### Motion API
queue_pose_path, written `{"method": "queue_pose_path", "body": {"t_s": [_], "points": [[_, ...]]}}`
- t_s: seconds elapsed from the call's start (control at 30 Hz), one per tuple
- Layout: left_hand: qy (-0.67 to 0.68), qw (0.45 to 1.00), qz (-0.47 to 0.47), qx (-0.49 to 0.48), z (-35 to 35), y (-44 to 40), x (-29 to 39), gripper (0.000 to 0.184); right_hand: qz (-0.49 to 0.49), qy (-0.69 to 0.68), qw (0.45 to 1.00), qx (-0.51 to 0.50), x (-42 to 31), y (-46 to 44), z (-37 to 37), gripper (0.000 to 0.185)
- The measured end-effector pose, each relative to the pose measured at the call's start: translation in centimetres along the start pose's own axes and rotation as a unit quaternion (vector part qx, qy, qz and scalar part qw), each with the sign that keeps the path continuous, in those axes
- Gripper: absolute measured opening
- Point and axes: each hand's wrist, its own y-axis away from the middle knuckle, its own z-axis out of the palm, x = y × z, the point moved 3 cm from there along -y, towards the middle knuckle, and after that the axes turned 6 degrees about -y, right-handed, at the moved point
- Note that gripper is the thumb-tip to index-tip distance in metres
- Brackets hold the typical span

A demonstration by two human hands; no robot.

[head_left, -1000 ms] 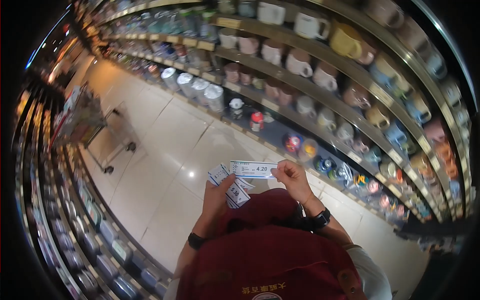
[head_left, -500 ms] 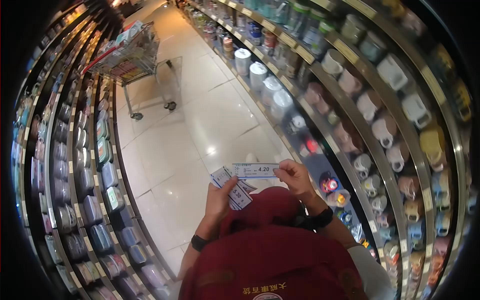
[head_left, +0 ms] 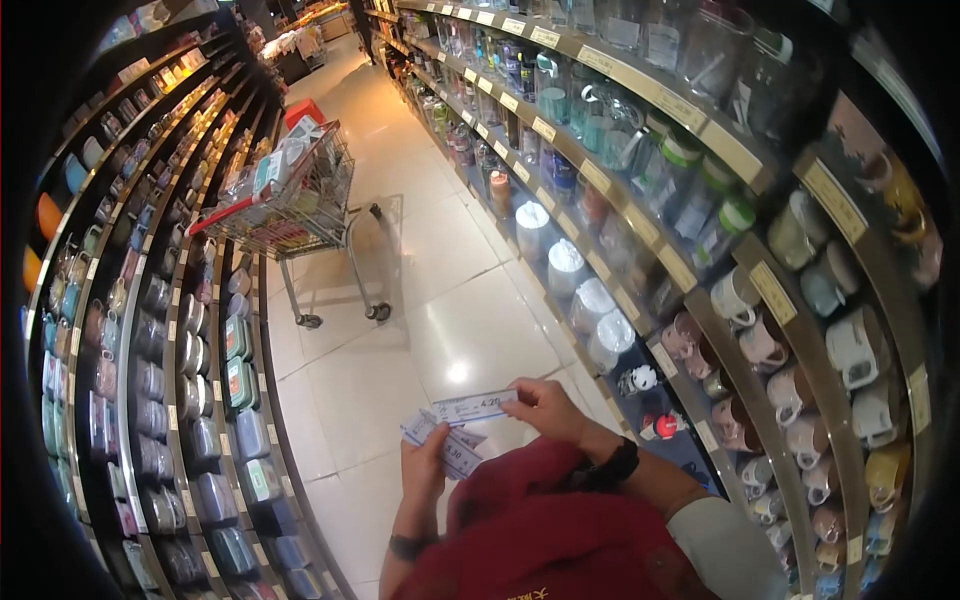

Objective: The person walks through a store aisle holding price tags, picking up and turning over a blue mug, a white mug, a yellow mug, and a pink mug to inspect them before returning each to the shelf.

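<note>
A small fan of paper price labels is pinched between the thumb and fingers of my left hand. One of them reads 5.30. Across the top lies another price label, marked 4.20, its right end gripped by my right hand. Its left end touches the fanned labels near my left thumb. Both hands are held in front of the red apron on my chest, above the floor.
A shopping cart loaded with packaged goods stands ahead on the left of the tiled aisle. Shelves of mugs and clear bottles line the right side. Food containers fill the left shelves.
My view has tilted up, so the cart and far aisle show more fully. Both hands sit lower in the picture, still holding the labels. The 4.20 label is tilted slightly more.
</note>
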Motion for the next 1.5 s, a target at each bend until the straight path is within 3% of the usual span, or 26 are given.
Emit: {"method": "queue_pose_path", "body": {"t_s": [0.23,0.3,0.5,0.73,0.87,0.93,1.03,1.13,1.17,1.37,1.4,1.5], "points": [[-0.008,0.999,-0.049,-0.011,-1.3,-7.5,0.3,0.014,0.011,0.051,0.998,0.04,-0.2,-5.8,-2.6,0.019],[0.052,0.995,-0.083,-0.025,-0.8,-10.6,0.7,0.014,0.011,0.055,0.996,0.074,0.1,-7.4,-4.0,0.019],[0.152,0.964,-0.143,-0.166,1.0,-21.9,2.6,0.014,-0.007,0.014,0.981,0.192,1.6,-13.4,-7.4,0.016],[0.124,0.961,-0.125,-0.214,-0.4,-35.0,8.8,0.017,-0.004,-0.003,0.977,0.212,-0.4,-26.2,-5.4,0.015],[0.137,0.968,-0.12,-0.173,-2.8,-40.7,12.1,0.014,-0.004,-0.002,0.981,0.192,-0.7,-33.4,-3.7,0.013],[0.132,0.975,-0.107,-0.146,-4.4,-43.3,12.5,0.014,0.037,0.11,0.977,0.179,-0.8,-36.1,-3.2,0.012],[0.133,0.979,-0.107,-0.114,-6.4,-47.1,12.1,0.016,0.045,0.006,0.984,0.173,0.6,-40.4,-3.4,0.012],[0.146,0.981,-0.096,-0.086,-7.3,-51.1,12.8,0.015,0.039,0.019,0.985,0.168,0.6,-45.6,-4.4,0.012],[0.143,0.984,-0.082,-0.072,-7.7,-52.0,12.9,0.015,0.043,0.151,0.975,0.157,1.1,-48.0,-5.5,0.012],[0.141,0.988,-0.058,-0.031,-6.2,-61.7,19.0,0.014,-0.058,0.152,0.968,0.192,-5.4,-63.0,-8.4,0.01],[0.131,0.989,-0.061,-0.028,-6.1,-63.5,19.6,0.014,-0.072,0.077,0.977,0.185,-7.0,-65.3,-8.3,0.012],[0.156,0.986,-0.037,-0.039,-4.8,-70.0,22.6,0.014,-0.132,0.026,0.975,0.177,-9.4,-71.7,-9.4,0.012]]}}
